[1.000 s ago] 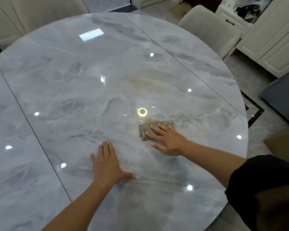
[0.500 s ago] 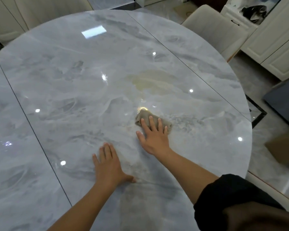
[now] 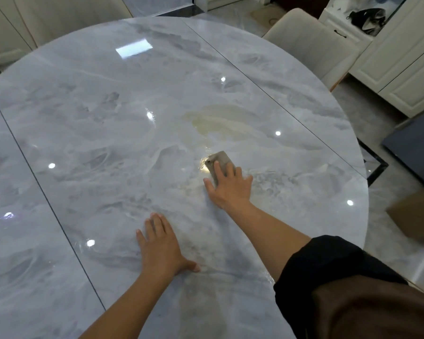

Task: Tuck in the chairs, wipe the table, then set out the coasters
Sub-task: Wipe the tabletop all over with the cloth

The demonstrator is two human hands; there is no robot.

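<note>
A glossy grey marble table (image 3: 108, 118) fills most of the view. My right hand (image 3: 230, 187) presses flat on a small folded grey-brown cloth (image 3: 219, 160) right of the table's centre, fingers spread over its near half. A yellowish wet smear (image 3: 220, 123) lies just beyond the cloth. My left hand (image 3: 162, 248) rests palm down on the table nearer to me, fingers apart, holding nothing. A cream chair (image 3: 311, 45) stands at the far right edge. No coasters are in view.
White cabinets (image 3: 406, 69) line the right wall. On the floor to the right lie a dark mat (image 3: 414, 145) and a cardboard box (image 3: 416, 214). Two thin seams cross the tabletop.
My right hand has pushed the cloth away from me and slightly left, toward the yellowish smear. My left hand has stayed planted on the table.
</note>
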